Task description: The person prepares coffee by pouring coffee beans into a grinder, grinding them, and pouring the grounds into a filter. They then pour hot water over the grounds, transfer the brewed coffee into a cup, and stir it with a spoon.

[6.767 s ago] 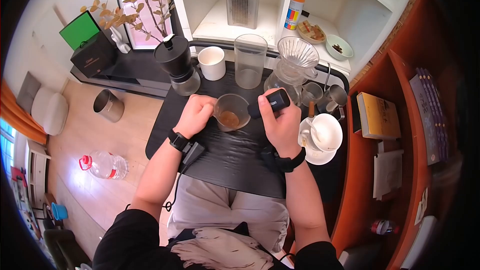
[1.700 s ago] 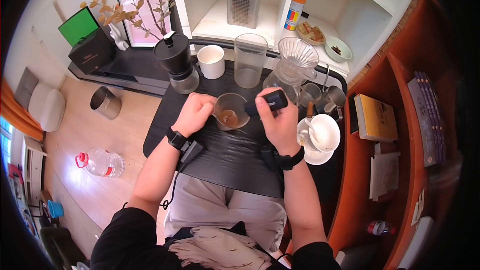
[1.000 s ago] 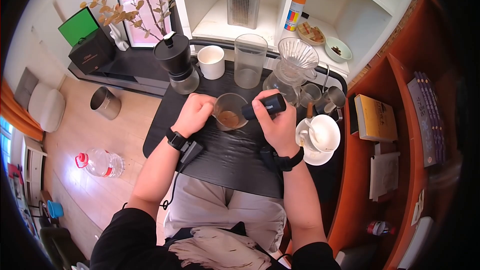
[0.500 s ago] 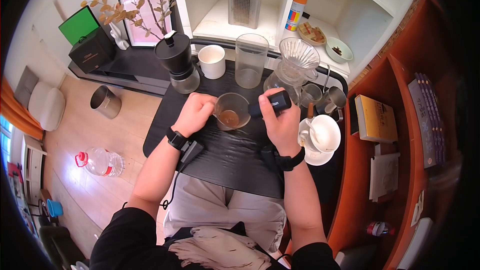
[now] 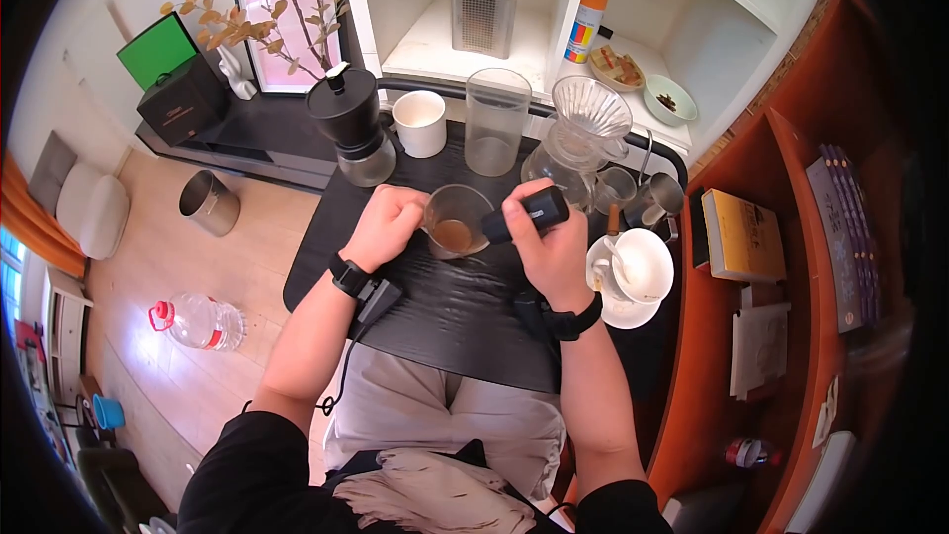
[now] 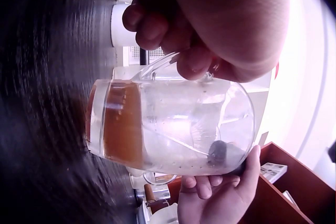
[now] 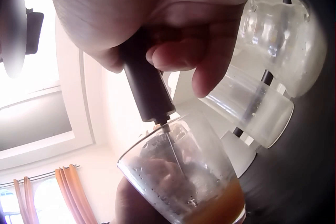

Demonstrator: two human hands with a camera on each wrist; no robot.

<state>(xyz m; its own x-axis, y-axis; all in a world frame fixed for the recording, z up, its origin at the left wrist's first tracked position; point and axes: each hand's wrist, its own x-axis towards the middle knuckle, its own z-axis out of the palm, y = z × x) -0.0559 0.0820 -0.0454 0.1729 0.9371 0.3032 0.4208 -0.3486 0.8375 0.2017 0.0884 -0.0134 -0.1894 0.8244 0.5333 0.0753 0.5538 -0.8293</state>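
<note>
A clear glass mug [image 5: 457,210] with a shallow layer of brown liquid [image 6: 124,124] stands on the black table. Its handle [image 6: 157,66] is gripped by my left hand [image 5: 386,227]. In my right hand [image 5: 556,252] I hold a black handheld milk frother [image 5: 534,214], tilted over the mug's right rim. The right wrist view shows its thin metal shaft [image 7: 174,153] reaching down inside the mug toward the liquid. Droplets cling to the inner glass wall. The whisk end is hard to make out through the glass.
Behind the mug stand a coffee grinder [image 5: 348,124], a white cup [image 5: 419,124], a tall glass [image 5: 495,119] and a glass dripper [image 5: 591,109] on a server. To the right are a metal jug [image 5: 660,196] and a white cup [image 5: 645,265] with spoon and saucer.
The frother in my right hand has shifted its tilt back and forth slightly over the mug, and the liquid's surface pattern has changed. My left hand and the mug stay in place.
</note>
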